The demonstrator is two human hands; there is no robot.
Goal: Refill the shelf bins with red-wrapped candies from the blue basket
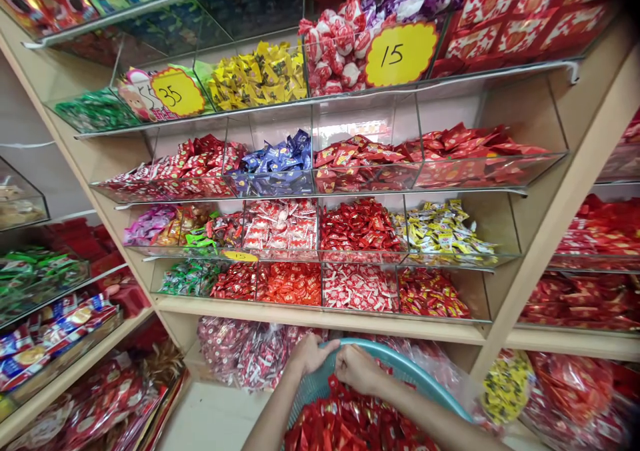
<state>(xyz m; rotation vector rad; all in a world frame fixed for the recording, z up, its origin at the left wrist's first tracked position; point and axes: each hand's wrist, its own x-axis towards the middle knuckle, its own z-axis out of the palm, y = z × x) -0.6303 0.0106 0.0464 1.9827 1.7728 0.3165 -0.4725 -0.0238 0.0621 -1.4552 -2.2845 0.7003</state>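
A teal plastic basket (400,366) full of red-wrapped candies (350,421) is low in front of me, cut off by the bottom of the view. My left hand (311,353) grips the basket's far left rim, its thumb stretched along the edge and its other fingers mostly hidden. Close beside it, my right hand (352,367) is closed like a fist at the inner side of the rim, over the candies. What its curled fingers hold, if anything, does not show.
A wooden shelf (320,319) with clear bins of wrapped candies rises ahead. Bagged candies (260,354) lie under it, behind the basket. A yellow round pack (507,386) and more bags are at lower right. Another candy rack (60,331) stands at left, above pale floor (215,414).
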